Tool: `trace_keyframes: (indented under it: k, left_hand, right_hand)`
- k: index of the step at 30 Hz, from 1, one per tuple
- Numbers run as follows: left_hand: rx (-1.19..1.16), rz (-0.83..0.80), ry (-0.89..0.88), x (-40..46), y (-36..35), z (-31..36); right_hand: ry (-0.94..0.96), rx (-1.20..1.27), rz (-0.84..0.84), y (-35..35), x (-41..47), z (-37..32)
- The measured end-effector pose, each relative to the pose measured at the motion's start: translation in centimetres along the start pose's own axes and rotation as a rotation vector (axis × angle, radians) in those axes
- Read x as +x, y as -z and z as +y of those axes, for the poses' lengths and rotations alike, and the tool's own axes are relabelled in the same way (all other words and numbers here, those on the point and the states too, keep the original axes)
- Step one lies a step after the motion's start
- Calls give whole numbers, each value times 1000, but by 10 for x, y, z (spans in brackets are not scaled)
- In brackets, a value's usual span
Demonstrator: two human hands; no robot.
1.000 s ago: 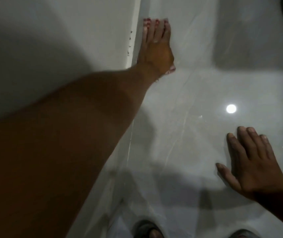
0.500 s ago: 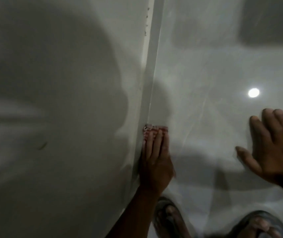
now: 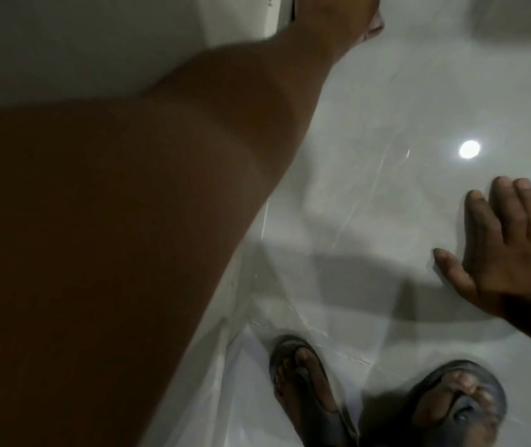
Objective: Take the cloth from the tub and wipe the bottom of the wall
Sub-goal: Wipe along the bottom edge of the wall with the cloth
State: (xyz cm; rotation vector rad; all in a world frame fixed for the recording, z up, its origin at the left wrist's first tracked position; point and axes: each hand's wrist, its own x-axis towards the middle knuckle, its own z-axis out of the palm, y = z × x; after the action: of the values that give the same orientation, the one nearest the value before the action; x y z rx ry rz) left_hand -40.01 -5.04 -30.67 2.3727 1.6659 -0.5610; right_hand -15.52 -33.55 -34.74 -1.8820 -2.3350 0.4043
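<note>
glossy pale floor [image 3: 386,221] reflecting a light [image 3: 469,149], perhaps overhead.

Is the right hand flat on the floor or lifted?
Flat: the right hand lies palm down with fingers spread on the glossy floor, seemingly bracing.

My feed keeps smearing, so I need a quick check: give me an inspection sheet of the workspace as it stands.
Surface: glossy pale floor, with a ceiling light reflection and shadows.
Job's things: base of the wall at top left; a pale bit under the left hand's heel may be the cloth, too blurred to confirm; tub not in view.
Clutter: nothing seen.
Hands: left hand stretched far along the wall base, fingers cut off by the frame; right hand flat on the floor, fingers spread, holding nothing.
Cables: nothing seen.
Surroundings: person's two feet in dark sandals at bottom.
</note>
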Motion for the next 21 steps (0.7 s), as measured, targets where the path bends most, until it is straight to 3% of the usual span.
trace_keyframes:
  k: [3,5,8,12,15,21]
  left_hand:
    - [-74,221,63,-37,-16,-5]
    - [-200,375,87,-104,-50,5]
    - [-250,304,142,-233,-109,28]
    - [-110,123,138,-344,-159,45]
    - [-124,152,114,-327,-155,38]
    - [-192,350,114,-167,-95,17]
  right_hand:
    - [-17,-2,-43,8,3,-5]
    - [-22,-8,-63,13,3,-5]
    - [-8,-16,-62,14,5,-5]
    - [-21,5,-4,8,2,-4]
    - [-19,7,15,0,-1,1]
    - [-39,1,-9,-11,-1,7]
